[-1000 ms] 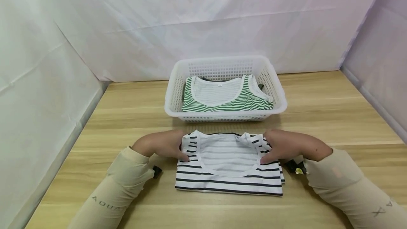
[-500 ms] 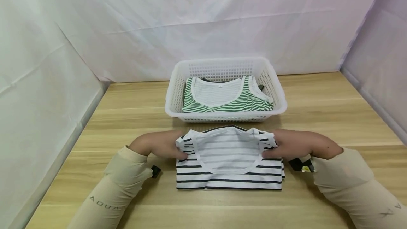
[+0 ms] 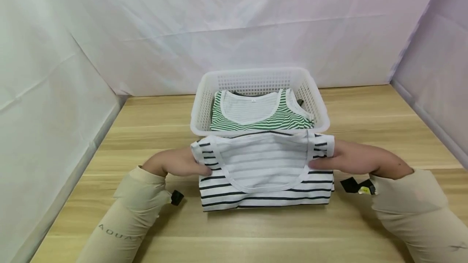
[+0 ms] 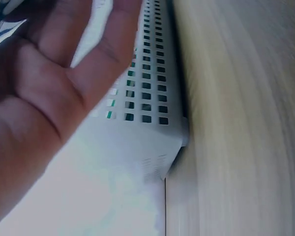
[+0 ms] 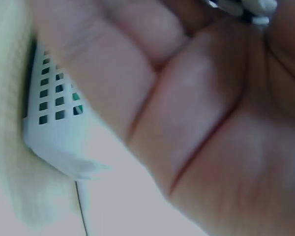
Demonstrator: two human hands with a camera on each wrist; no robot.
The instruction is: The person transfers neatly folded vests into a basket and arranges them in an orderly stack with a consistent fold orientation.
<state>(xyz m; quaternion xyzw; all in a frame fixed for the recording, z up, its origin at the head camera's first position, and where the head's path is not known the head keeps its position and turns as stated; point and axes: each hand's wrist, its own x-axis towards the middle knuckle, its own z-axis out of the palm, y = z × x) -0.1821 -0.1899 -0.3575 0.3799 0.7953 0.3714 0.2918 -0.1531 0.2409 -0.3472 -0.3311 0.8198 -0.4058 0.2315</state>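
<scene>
A folded white tank top with black stripes [image 3: 263, 197] hangs between my two hands, its white-trimmed neckline facing up. My left hand [image 3: 180, 162] grips its left side, thumb on top and fingers hidden underneath. On the opposite side my right hand [image 3: 356, 157] holds it the same way, fingers hidden behind the cloth. The top's far edge overlaps the front rim of a white plastic basket [image 3: 199, 127]. Inside the basket lies a green-striped tank top [image 3: 234, 120], folded. Both wrist views show a palm close up, with the basket's perforated wall [image 4: 146, 78] beyond.
The basket stands on a wooden table [image 3: 146, 133] near the back, before a white cloth wall [image 3: 234, 44]. White side walls [image 3: 40, 104] border the table. Small dark pieces [image 3: 177, 197] show beside both wrists.
Both hands have lifted the black-striped tank top and moved it away from me toward the basket. My right hand has also shifted right, spreading the cloth wider.
</scene>
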